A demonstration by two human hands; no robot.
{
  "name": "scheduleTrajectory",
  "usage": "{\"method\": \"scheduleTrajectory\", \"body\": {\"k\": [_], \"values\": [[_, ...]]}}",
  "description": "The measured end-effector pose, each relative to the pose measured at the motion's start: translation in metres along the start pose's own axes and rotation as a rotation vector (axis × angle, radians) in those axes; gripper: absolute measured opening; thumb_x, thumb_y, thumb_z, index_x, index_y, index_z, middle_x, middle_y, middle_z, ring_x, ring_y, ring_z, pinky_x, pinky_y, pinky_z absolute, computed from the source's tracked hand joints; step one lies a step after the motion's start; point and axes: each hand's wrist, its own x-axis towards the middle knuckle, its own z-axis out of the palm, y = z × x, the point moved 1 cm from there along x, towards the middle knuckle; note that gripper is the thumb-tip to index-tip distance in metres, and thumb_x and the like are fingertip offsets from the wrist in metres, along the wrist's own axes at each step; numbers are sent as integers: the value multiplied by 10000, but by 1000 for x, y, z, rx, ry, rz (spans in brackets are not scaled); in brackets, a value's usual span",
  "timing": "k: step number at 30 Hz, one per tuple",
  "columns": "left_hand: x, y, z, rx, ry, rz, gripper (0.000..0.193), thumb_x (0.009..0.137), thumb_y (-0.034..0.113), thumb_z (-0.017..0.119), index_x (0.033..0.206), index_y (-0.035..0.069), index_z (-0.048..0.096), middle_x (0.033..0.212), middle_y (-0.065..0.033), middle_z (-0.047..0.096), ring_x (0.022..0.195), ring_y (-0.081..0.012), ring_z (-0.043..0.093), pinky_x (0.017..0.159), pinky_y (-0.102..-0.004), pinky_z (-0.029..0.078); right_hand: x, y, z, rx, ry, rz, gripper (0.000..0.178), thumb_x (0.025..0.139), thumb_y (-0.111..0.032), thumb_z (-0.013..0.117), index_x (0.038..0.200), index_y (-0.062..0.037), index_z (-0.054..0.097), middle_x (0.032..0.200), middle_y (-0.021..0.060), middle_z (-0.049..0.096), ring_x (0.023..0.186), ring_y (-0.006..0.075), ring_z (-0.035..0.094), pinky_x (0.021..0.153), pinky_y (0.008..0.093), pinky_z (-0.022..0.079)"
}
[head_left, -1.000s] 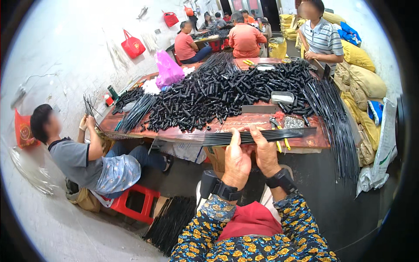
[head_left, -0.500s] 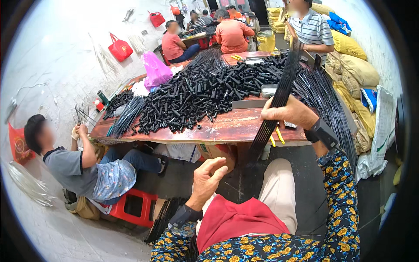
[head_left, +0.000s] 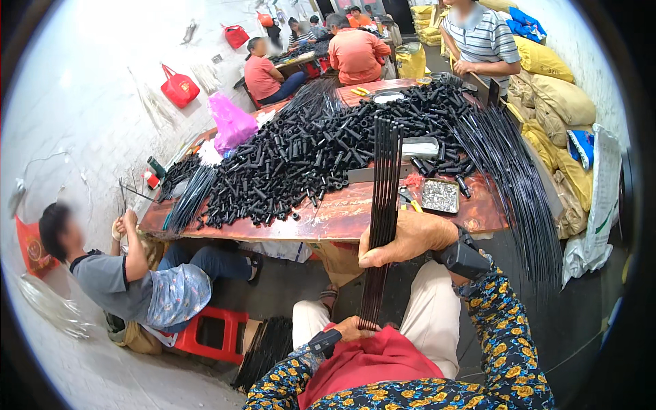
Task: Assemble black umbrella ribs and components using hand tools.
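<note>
Bundle of thin black rods (head_left: 385,181) has swung from a slant over the table edge to nearly upright in front of the body; left hand (head_left: 350,331), empty and held apart half a second ago, is now down at its lower end.

Right hand (head_left: 413,237): fingers closed around the bundle below mid-length, thumb laid across the front. Left hand: low, just above the red cloth (head_left: 365,369) on the lap, at the rods' bottom ends. Its fingers are partly hidden; cannot tell whether they pinch the ends or only support them.

Upper rods, slightly fanned, stand in front of the reddish table (head_left: 328,222). On it, beyond the hands: heap of short black tubular pieces (head_left: 294,160), spread wide. Right of the bundle, near the table edge: yellow-handled pliers (head_left: 411,199), beside a shallow tin (head_left: 441,196) of small pale pieces. Sheaf of long black rods (head_left: 512,188) hangs over the table's right edge.

Left side: seated co-worker (head_left: 113,277) with a few dark rods raised in hand, red stool (head_left: 213,336) beneath.
</note>
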Motion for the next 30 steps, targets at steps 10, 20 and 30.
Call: {"method": "scheduleTrajectory", "body": {"k": [10, 20, 30], "values": [[27, -11, 10, 118, 65, 29, 178, 896, 172, 667, 1051, 106, 725, 969, 21, 717, 836, -65, 582, 744, -262, 492, 28, 39, 4, 114, -162, -163, 258, 866, -314, 678, 887, -57, 682, 719, 36, 639, 670, 132, 591, 628, 298, 477], [20, -48, 25, 177, 60, -75, 224, 813, 141, 718, 1031, 90, 721, 970, -62, 721, 931, -152, 650, 856, -302, 494, 41, 47, 27, 80, 65, -138, 244, 810, -254, 698, 829, -14, 658, 674, 81, 634, 615, 191, 603, 591, 341, 475], [14, -55, 45, 202, -106, -30, 238, 804, 118, 734, 1033, 59, 706, 994, -61, 716, 948, -162, 649, 875, -302, 492, 14, 31, 56, -20, 163, -156, 247, 808, -246, 710, 832, -3, 672, 704, 88, 656, 651, 199, 636, 626, 326, 499]]}}
